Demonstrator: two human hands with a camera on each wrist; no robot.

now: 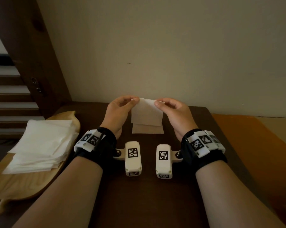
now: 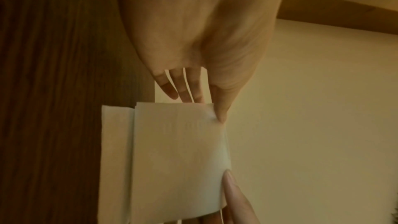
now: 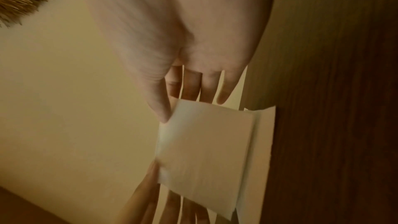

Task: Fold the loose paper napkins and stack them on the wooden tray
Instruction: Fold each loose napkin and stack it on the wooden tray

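A white paper napkin (image 1: 146, 114) is lifted by its far edge above the dark table, its near part lying flat on the wood (image 1: 148, 129). My left hand (image 1: 122, 106) pinches the napkin's upper left corner and my right hand (image 1: 170, 107) pinches the upper right corner. The left wrist view has the napkin (image 2: 178, 159) under my left thumb (image 2: 221, 113). From the right wrist, the napkin (image 3: 204, 156) hangs from my right thumb (image 3: 163, 113). A stack of white napkins (image 1: 43, 143) rests on the leaf-shaped wooden tray (image 1: 23, 185) at the left.
The dark wooden table (image 1: 147, 203) ends at a beige wall (image 1: 155, 46) just behind the napkin. An orange-brown surface (image 1: 254, 145) adjoins the table on the right. A dark wooden post and stair steps (image 1: 12, 96) stand at the far left.
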